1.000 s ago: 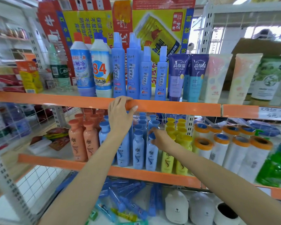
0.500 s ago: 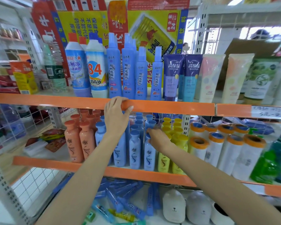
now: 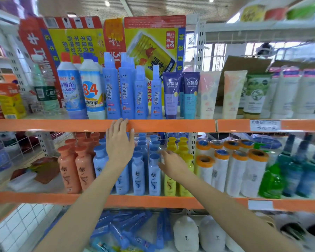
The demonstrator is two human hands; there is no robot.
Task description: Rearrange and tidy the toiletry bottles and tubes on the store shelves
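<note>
Between the two orange shelf edges, the right hand (image 3: 173, 165) reaches into the middle shelf with fingers spread and loosely straight, touching the shoulder of the front light-blue plastic bottle with a round blue cap (image 3: 154, 174); it grasps nothing that I can see. Just right of that hand stands the row of yellow plastic bottles (image 3: 169, 184), close against its wrist. The left hand (image 3: 119, 144) hangs from the upper orange shelf edge (image 3: 171, 125), fingers hooked over the lip, thumb out.

Risks, as I judge them: the blue bottles stand tight in files behind the touched one, so a sideways push could topple neighbours like dominoes. Pulling the arm out carelessly may drag a yellow bottle off the front lip. Directly above the left fingers, the tall blue spray bottles (image 3: 111, 91) sit near the edge and could wobble if that shelf is tugged.
</note>
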